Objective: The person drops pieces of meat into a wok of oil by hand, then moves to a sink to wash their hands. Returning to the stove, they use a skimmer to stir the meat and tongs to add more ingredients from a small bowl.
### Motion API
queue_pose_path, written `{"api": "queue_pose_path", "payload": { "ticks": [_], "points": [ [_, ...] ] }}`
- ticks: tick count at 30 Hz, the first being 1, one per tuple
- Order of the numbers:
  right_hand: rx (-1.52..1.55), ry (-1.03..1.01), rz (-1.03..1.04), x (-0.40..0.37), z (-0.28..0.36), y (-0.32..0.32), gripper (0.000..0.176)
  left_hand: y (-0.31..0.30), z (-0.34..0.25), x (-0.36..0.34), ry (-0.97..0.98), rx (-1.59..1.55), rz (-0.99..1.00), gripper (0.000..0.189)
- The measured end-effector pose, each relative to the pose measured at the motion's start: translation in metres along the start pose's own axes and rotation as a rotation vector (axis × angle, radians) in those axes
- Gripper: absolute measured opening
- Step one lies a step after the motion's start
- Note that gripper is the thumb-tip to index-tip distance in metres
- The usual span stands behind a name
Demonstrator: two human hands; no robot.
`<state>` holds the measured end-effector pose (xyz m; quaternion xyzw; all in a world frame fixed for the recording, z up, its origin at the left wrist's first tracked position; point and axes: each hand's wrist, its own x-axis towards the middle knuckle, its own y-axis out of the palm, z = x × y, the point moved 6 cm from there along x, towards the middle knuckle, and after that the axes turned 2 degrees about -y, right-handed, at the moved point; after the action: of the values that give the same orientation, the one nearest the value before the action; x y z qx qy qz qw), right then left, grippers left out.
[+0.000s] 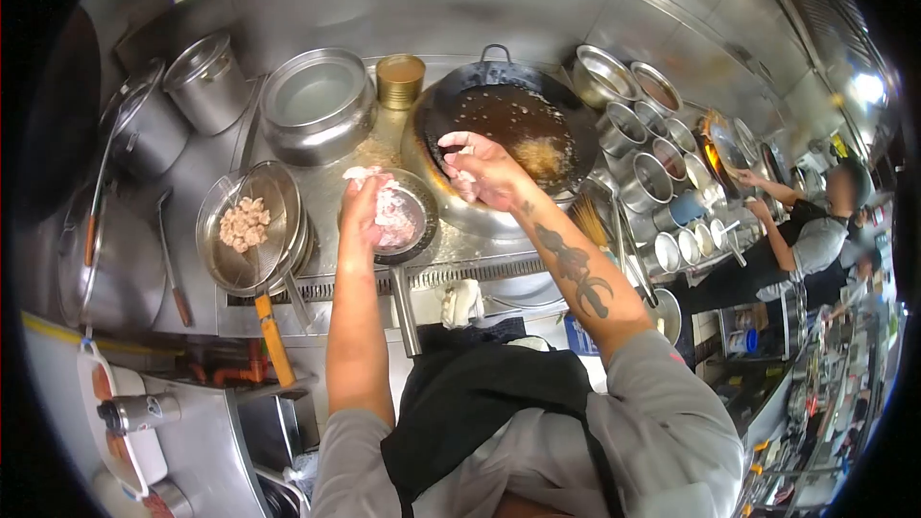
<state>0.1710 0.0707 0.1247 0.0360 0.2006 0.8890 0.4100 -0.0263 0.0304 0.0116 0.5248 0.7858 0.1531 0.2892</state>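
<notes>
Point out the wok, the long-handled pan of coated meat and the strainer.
wok (439, 110): head view, on its left inner wall.
long-handled pan (405, 312): head view, on its handle.
strainer (273, 192): head view, on bare mesh above the pieces.

A single head-worn fisheye camera looks forward and steeply down, close above the left hand (363, 203) and right hand (483, 173); the wok (513, 115) lies just beyond them.

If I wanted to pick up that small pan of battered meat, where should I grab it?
Probably by its long handle. It juts from the pan over the front edge of the counter toward the person, with nothing on it. Come from the near side. The bowl holds meat, the left hand is over it, and the wok crowds its right.
</notes>
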Motion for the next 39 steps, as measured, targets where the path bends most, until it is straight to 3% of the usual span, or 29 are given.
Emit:
{"api": "queue_pose_path", "payload": {
  "ticks": [2,4,8,10,12,15,18,20,23,24,26,27,30,34,39],
  "points": [
    [-0.236,-0.036,0.015,-0.017,0.009,-0.011,0.016,0.002,-0.003,-0.004,0.0,-0.012,-0.016,0.027],
    [-0.893,-0.443,-0.036,-0.021,0.02,-0.043,0.018,0.002,-0.006,-0.006,0.008,-0.05,-0.026,0.024],
    [-1.362,-0.244,-0.193,-0.04,0.016,-0.152,0.029,-0.009,0.008,0.01,-0.148,-0.229,0.126,0.019],
    [-1.609,-0.031,-0.304,-0.052,0.025,-0.207,0.033,0.002,-0.003,-0.007,-0.107,-0.331,0.181,0.022],
    [-1.773,-0.297,-0.511,-0.067,0.054,-0.227,0.034,0.011,-0.009,-0.014,-0.091,-0.366,0.208,0.024],
    [-1.683,-0.736,-0.592,-0.08,0.11,-0.161,0.035,0.011,-0.004,-0.013,-0.112,-0.248,0.158,0.026],
    [-1.411,-0.673,-0.488,-0.054,0.118,-0.09,0.033,0.012,-0.001,-0.004,-0.017,0.078,0.066,0.028],
    [-1.332,-0.551,-0.321,-0.033,0.102,-0.03,0.031,0.027,-0.006,-0.012,0.089,0.242,0.108,0.028],
    [-1.151,-0.539,-0.133,0.012,0.049,0.022,0.032,0.046,-0.007,-0.016,0.157,0.372,0.234,0.029],
    [-1.092,-0.482,-0.09,0.026,0.03,0.031,0.033,0.055,-0.011,-0.022,0.242,0.401,0.22,0.028],
    [-1.027,-0.129,0.071,0.054,-0.015,0.039,0.031,0.064,-0.029,-0.039,0.42,0.459,0.172,0.026],
    [-1.068,-0.591,0.09,0.069,-0.027,0.027,0.025,0.055,-0.022,-0.026,0.464,0.431,0.187,0.027],
    [-0.47,-0.097,0.071,0.061,-0.035,0.022,0.02,0.046,-0.031,-0.036,0.265,0.365,0.236,0.026],
    [-0.07,0.06,-0.102,0.061,-0.047,0.015,0.019,0.031,-0.027,-0.025,0.229,0.168,0.243,0.017],
    [-0.295,0.008,-0.012,0.056,-0.053,0.026,0.02,0.031,-0.022,-0.017,0.264,0.254,0.267,0.02]
  ]
}}
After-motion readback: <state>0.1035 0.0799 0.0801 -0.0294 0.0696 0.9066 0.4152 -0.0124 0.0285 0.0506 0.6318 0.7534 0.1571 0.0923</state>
